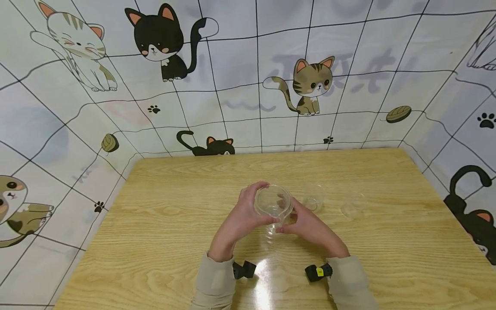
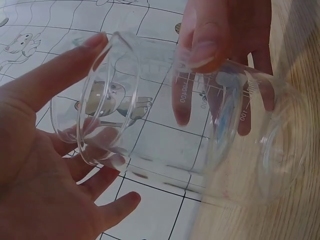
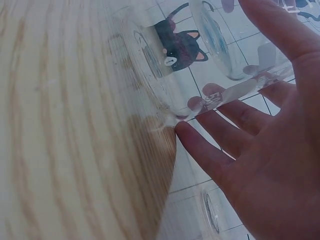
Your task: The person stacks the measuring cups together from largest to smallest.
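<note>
Two clear glass beakers, one seemingly nested inside the other, are held above the table in front of me. My left hand [image 1: 246, 211] grips the upper beaker [image 1: 273, 201] near its rim, thumb on one side and fingers on the other. Around the lower part of the outer beaker [image 2: 245, 175], which carries white graduation marks, my right hand [image 1: 308, 221] holds with thumb and fingers. In the left wrist view the beakers look tilted, and one base shows inside the other. The glass is so transparent that their exact edges are hard to tell.
Two more clear glass vessels stand on the wooden table [image 1: 174, 206] to the right: one glass vessel [image 1: 313, 203] just beyond my right hand, another glass vessel [image 1: 351, 209] further right. A cat-patterned cloth [image 1: 240, 77] encloses the table's back and sides.
</note>
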A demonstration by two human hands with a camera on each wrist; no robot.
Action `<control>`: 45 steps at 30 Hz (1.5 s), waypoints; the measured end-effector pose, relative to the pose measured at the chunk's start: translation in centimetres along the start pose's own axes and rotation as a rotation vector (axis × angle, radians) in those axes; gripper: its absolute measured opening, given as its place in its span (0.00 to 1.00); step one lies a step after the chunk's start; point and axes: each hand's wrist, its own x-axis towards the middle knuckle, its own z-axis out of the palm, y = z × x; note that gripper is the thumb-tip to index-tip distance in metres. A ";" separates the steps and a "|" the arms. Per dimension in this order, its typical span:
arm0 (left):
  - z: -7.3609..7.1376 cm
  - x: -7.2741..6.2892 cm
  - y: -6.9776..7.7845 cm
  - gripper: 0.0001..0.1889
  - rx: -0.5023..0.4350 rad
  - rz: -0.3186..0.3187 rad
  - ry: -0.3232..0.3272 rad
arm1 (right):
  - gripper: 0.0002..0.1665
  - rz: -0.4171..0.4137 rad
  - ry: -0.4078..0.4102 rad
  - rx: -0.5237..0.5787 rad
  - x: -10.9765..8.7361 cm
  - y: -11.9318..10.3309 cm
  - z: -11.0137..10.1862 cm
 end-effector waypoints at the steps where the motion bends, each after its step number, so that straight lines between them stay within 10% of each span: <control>1: 0.0 0.0 0.0 0.43 0.010 0.020 0.000 | 0.53 -0.001 -0.001 0.001 0.0 0.0 0.0; 5: 0.0 0.1 -0.2 0.44 -0.013 0.072 -0.013 | 0.53 0.003 0.004 -0.022 0.0 -0.1 0.0; 17: 0.3 0.3 -0.1 0.46 -0.120 -0.033 -0.092 | 0.53 0.018 -0.014 -0.017 -1.0 -3.2 -0.4; 26: -0.5 -0.5 2.4 0.43 -0.166 -0.051 -0.099 | 0.52 0.026 -0.007 -0.009 -1.0 -3.2 -0.3; 45: -0.2 -0.1 1.5 0.42 -0.204 -0.047 -0.151 | 0.54 -0.005 0.023 -0.037 -0.4 -1.2 -0.2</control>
